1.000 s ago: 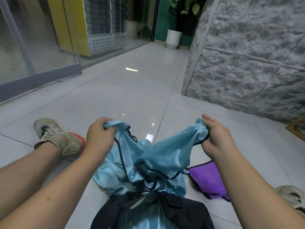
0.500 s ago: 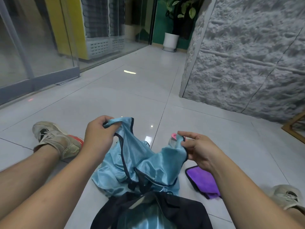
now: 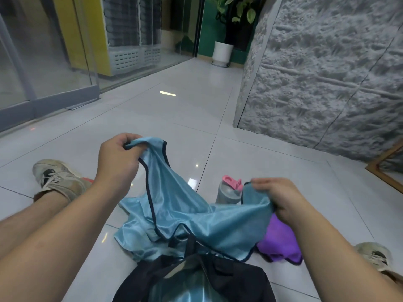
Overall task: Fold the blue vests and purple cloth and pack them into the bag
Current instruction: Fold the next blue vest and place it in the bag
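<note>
1. The person sits on the tiled floor [image 3: 174, 110] with a blue vest [image 3: 185, 212] stretched between both hands, above the black bag [image 3: 196, 280] that lies between the legs.
2. The left hand [image 3: 116, 159] is raised and curled round one strap end, fingers closed on the cloth.
3. The right hand [image 3: 280, 198] sits lower and off to the right, pinching the other corner between thumb and fingers.
4. So the vest's long axis slopes down from upper left to lower right, its loose middle sagging onto the floor and the bag's mouth.
5. I judge that a fold needs the two held ends brought level, then together; the left has farther to drop.
6. The purple cloth [image 3: 281, 243] lies on the tiles just beneath the right wrist, nearer that hand, beside a grey bottle with a pink lid [image 3: 229, 190].
</note>
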`<state>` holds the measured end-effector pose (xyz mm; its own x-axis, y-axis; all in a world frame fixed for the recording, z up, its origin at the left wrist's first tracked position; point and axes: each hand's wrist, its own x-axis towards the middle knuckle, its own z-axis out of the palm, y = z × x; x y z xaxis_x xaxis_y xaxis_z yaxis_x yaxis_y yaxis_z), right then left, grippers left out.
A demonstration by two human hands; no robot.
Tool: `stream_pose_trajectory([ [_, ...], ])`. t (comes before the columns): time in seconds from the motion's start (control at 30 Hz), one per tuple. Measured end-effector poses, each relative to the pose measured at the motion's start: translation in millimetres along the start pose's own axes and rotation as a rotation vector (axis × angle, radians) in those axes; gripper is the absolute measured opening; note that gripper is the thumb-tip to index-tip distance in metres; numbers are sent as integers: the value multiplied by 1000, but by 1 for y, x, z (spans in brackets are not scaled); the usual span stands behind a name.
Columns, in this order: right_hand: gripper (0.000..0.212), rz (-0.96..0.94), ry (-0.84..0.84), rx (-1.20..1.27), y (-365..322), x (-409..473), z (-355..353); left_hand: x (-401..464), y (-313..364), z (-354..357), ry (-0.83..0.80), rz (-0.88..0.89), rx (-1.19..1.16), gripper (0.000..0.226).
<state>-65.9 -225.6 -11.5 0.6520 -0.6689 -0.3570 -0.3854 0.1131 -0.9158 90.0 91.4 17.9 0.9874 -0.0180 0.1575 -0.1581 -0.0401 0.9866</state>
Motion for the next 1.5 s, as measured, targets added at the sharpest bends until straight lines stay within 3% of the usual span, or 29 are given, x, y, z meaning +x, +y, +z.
stream_pose_trajectory([
  [0.17, 15, -37, 17, -662, 26, 0, 26, 21, 38, 12, -151, 69, -37, 16],
  [0.33, 28, -288, -193, -420, 1, -22, 71, 25, 72, 38, -341, 118, 0, 14],
  [0.43, 39, -416, -259, -446, -15, -27, 87, 21, 87, 50, -435, 148, -4, 17],
  [0.63, 16, -432, -453, -318, -35, -34, 96, 24, 106, 51, -583, 64, -164, 19],
  [0.73, 42, -423, -505, -145, -46, -42, 97, 22, 106, 53, -606, 60, -184, 18],
  [0.87, 50, -433, -632, -55, -55, -49, 90, 15, 96, 52, -647, -7, -275, 20],
  [0.93, 79, -321, -664, -150, -52, -45, 91, 13, 93, 49, -663, -70, -393, 23],
  [1.03, 111, -148, -519, -515, -37, -37, 97, 6, 97, 45, -689, -152, -560, 32],
  [1.1, 97, -32, -473, -757, -26, -36, 95, 3, 101, 43, -707, -171, -590, 35],
  [1.17, 54, 1, -560, -993, -16, -36, 91, 2, 104, 40, -716, -176, -578, 31],
  [1.23, 34, -22, -537, -1164, -2, -28, 88, 2, 105, 37, -705, -183, -558, 27],
  [1.37, 42, -17, -408, -1139, 21, -15, 81, 9, 102, 31, -677, -182, -542, 25],
  [1.5, 50, 34, -395, -1259, 39, -13, 80, 14, 102, 31, -668, -152, -494, 24],
])
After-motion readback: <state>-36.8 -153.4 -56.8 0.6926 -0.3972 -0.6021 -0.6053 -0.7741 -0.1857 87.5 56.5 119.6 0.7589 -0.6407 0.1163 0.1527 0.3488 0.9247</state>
